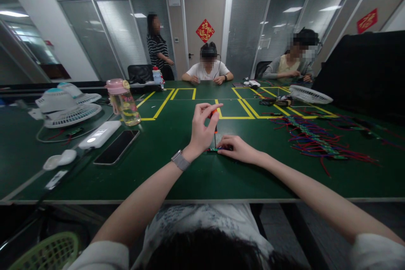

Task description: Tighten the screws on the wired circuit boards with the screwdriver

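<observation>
My left hand is closed around the handle of an upright screwdriver, orange and black, with a thin dark shaft. Its tip meets a small green circuit board lying flat on the table. From the right, my right hand rests low and pinches the board's right end. Dark wires partly show under its fingers. The fingers of the left hand cover much of the screwdriver's handle.
Many small circuit boards with red and blue wires lie to the right. On the left are a phone, a white power bank, a pink-lidded bottle and white fans. A dark screen stands far right. Three people are across the table.
</observation>
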